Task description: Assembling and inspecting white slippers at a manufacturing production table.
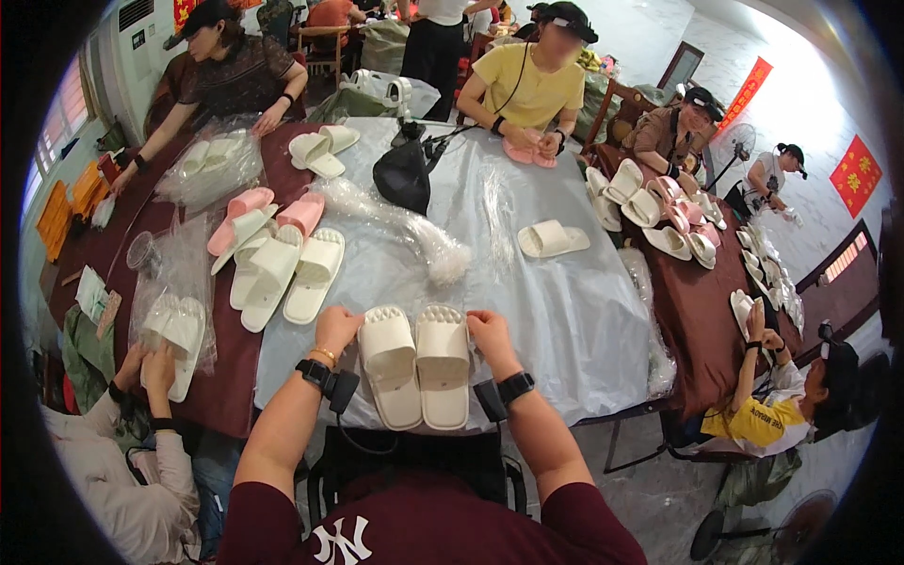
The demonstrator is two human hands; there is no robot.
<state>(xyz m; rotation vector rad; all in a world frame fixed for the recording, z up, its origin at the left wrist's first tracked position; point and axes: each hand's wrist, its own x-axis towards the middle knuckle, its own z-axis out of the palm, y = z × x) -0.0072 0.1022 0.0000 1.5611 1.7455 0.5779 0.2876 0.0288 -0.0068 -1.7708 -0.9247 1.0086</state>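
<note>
1. Two cream slippers (416, 365) lie side by side between the hands, long axes running 12 to 6 o'clock, on the grey plastic sheet (527, 301)
2. Left hand (336, 329) touches the left slipper's toe at 10 o'clock, fingers curled; right hand (487, 331) likewise at 2 o'clock; both equally near
3. One bunched clear bag (414, 231) lies at 12 o'clock; a single cream slipper (551, 239) at 1 o'clock

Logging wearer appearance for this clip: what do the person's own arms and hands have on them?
Both forearms are bare below short maroon sleeves. The left hand has a thin gold bracelet and a black wristband with a small black box and cable. The right hand has a black wristband with a similar box.
</note>
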